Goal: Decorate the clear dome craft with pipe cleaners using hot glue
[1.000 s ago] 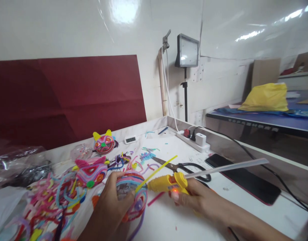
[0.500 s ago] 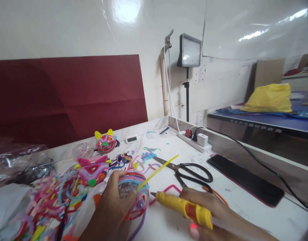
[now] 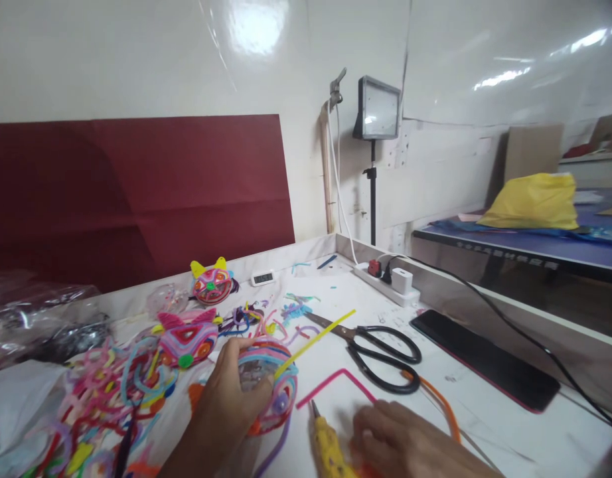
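My left hand [image 3: 225, 405] is closed around a round pipe-cleaner craft [image 3: 273, 382] of pink, blue and purple coils, held on the white table [image 3: 485, 425]. A yellow pipe cleaner [image 3: 316, 341] sticks out of it up to the right. My right hand [image 3: 405, 443] rests low at the bottom edge, next to the yellow glue gun [image 3: 329, 451], which lies on the table with its tip pointing away. Its fingers are curled; whether they still grip the gun is not clear. A bent pink pipe cleaner [image 3: 334, 383] lies just beyond the hand.
Black scissors [image 3: 380, 352] and an orange pipe cleaner [image 3: 443, 408] lie right of centre. A dark phone [image 3: 485, 362], a power strip [image 3: 390, 282], two finished cat-face crafts [image 3: 189, 337] [image 3: 211, 284] and a heap of loose pipe cleaners [image 3: 101, 398] are spread around. A red board [image 3: 137, 192] leans at the back.
My right hand has swung the glue gun down from the craft to the table near the bottom edge. The pink pipe cleaner has come into view. My left hand has kept hold of the craft.
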`<state>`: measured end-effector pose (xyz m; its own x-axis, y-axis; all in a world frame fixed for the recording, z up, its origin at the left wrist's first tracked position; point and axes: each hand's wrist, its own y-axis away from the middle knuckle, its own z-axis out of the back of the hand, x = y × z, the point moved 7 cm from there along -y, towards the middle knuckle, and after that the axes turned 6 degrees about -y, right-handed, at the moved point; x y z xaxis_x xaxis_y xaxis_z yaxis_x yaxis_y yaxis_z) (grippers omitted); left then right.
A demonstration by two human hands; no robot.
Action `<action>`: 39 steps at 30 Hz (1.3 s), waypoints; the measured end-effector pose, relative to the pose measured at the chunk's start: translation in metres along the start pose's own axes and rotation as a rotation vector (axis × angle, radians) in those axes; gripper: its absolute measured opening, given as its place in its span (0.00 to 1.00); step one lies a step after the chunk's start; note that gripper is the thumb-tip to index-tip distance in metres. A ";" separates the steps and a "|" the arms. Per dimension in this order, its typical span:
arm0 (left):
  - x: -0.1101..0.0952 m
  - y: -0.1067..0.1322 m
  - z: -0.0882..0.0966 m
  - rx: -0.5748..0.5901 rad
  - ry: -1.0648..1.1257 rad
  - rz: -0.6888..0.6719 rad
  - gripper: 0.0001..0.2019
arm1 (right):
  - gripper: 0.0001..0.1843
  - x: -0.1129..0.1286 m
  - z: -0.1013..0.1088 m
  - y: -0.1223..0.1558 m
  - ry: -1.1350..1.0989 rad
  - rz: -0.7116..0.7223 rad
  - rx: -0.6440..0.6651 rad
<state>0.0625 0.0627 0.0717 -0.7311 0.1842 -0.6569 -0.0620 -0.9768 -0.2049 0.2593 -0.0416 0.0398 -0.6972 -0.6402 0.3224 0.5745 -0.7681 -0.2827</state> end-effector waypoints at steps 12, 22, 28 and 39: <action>-0.002 0.001 0.000 -0.031 -0.024 -0.036 0.20 | 0.07 -0.018 0.032 -0.091 -0.068 -0.112 -0.192; -0.003 0.002 0.001 -0.037 -0.018 -0.032 0.20 | 0.05 -0.042 0.020 -0.091 -0.405 -0.314 -0.238; 0.003 0.000 -0.001 -0.030 -0.021 -0.029 0.21 | 0.08 -0.046 0.017 -0.097 -0.531 -0.427 -0.212; 0.000 0.000 -0.001 -0.021 -0.022 -0.047 0.21 | 0.11 -0.052 0.011 -0.103 -0.583 -0.509 -0.156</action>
<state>0.0626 0.0628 0.0709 -0.7427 0.2275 -0.6298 -0.0831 -0.9646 -0.2505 0.2414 0.0710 0.0619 -0.4961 -0.1461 0.8559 0.1481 -0.9855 -0.0824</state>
